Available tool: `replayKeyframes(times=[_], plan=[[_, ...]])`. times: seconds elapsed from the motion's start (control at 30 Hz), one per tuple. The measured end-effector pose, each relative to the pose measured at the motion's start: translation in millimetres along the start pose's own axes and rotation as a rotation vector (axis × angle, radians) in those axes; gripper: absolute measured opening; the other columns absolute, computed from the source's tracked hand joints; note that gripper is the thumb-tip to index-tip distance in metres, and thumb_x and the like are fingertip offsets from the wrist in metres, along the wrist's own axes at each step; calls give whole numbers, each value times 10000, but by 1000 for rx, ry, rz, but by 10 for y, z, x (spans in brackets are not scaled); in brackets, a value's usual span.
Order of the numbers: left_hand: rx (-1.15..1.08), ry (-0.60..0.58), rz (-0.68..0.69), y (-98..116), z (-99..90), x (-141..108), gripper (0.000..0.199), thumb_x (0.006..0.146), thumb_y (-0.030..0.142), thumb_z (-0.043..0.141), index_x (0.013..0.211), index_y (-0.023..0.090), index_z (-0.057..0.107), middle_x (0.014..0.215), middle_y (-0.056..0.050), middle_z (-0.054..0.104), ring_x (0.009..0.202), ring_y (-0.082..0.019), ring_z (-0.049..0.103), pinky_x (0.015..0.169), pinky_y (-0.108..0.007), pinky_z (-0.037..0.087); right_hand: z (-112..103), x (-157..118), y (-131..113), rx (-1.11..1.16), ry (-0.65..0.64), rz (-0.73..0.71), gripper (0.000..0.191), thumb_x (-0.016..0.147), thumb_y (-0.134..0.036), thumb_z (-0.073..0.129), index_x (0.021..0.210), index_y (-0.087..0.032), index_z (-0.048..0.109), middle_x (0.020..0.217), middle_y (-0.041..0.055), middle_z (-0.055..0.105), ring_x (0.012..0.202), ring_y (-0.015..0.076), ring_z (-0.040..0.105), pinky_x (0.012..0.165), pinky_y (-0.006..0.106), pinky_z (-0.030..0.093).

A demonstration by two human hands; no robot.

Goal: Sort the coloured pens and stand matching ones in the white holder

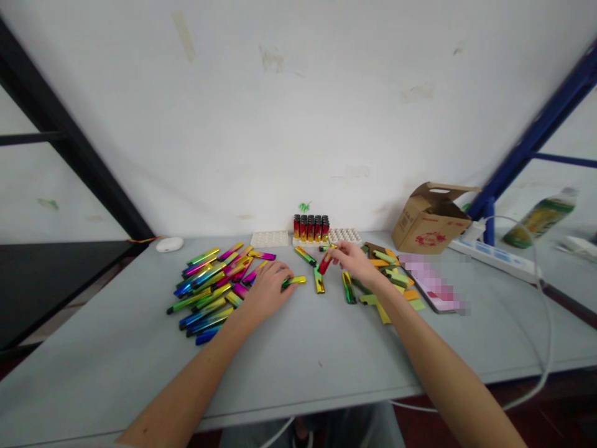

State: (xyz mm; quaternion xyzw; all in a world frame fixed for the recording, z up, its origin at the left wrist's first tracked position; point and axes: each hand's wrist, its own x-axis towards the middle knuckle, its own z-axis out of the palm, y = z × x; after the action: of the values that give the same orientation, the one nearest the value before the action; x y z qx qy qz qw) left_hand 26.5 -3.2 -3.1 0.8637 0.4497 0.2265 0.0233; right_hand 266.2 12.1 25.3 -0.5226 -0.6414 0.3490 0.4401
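My left hand (pixel 269 287) is closed around a green and yellow lighter (pixel 297 280), at the right edge of a pile of shiny multicoloured lighters (pixel 205 295). A red lighter (pixel 325 262) is pinched, tilted, in the fingers of my right hand (pixel 351 260). Between and beside the hands, green and yellow lighters (pixel 319 280) lie on the grey table (pixel 298 361). Behind them, red and yellow lighters with black tops (pixel 311 229) stand upright in rows in a white tray (pixel 304 243).
White trays with holes (pixel 269 239) stand against the wall. Green and orange pieces (pixel 392 280) lie under and beside my right forearm. Farther right are a tablet or phone (pixel 431 283), an open cardboard box (pixel 429 224), a power strip (pixel 499 258) and a bottle (pixel 541 218). A white case (pixel 170 244) sits back left.
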Motion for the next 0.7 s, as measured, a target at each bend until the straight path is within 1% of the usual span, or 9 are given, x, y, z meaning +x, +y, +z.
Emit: replayKeyframes(times=[0.07,0.13,0.2,0.27,0.33,0.37,0.5,0.6,0.7], plan=[[9,-16,-13,5,-6,0,111,820,239,626,908,177,652,1022,-87,636,1023,-256,561,925,-432,432,20,4,-15,262,-40,96,230,755,-381,605,679,-174,543,529,-13,581,466,102,507,461,212,381],[13,-25,-16,9,-13,0,125,826,249,618,929,184,649,1026,-84,638,1018,-252,565,926,-432,431,52,-6,-42,463,-49,166,182,730,-314,630,681,-179,518,552,0,622,449,93,531,431,191,391],[10,-26,-16,10,-15,-1,132,828,251,613,938,186,648,1028,-84,639,1019,-253,567,928,-434,430,79,-26,-80,630,-6,221,135,716,-241,641,753,-185,523,599,1,660,455,95,569,419,176,417],[3,-22,-17,7,-9,-7,135,826,248,612,939,185,650,1028,-84,640,1020,-255,568,934,-437,426,90,-45,-122,760,31,277,174,723,-163,628,878,-191,553,654,-3,690,492,101,616,441,172,469],[-5,-9,-19,1,6,-15,157,822,243,611,964,190,651,1032,-80,641,1023,-255,569,948,-440,419,90,-61,-159,856,13,321,235,741,-88,596,958,-179,583,746,16,723,572,99,662,516,169,529],[-9,1,-18,-2,14,-20,181,821,244,610,991,196,649,1042,-79,641,1031,-255,568,959,-443,414,90,-67,-172,888,-17,342,230,751,-59,581,955,-163,601,782,30,732,608,94,674,557,160,546],[-9,31,-24,-4,37,-32,301,821,257,609,1115,195,613,1102,-89,635,1094,-270,544,997,-459,391,128,-75,-188,978,-114,451,144,786,-11,559,838,-119,638,782,48,730,663,85,683,623,121,556],[-6,36,-28,10,30,-31,309,819,260,611,1119,182,608,1106,-99,637,1098,-275,541,993,-463,397,176,-62,-165,1080,-74,543,141,817,-20,537,853,-111,640,832,66,727,694,92,684,623,126,562],[-14,38,-22,24,18,-30,280,822,259,606,1091,181,618,1090,-104,640,1082,-277,546,972,-465,414,195,-49,-127,1150,23,632,117,872,-106,520,862,-127,634,730,44,695,588,89,646,527,144,551]])
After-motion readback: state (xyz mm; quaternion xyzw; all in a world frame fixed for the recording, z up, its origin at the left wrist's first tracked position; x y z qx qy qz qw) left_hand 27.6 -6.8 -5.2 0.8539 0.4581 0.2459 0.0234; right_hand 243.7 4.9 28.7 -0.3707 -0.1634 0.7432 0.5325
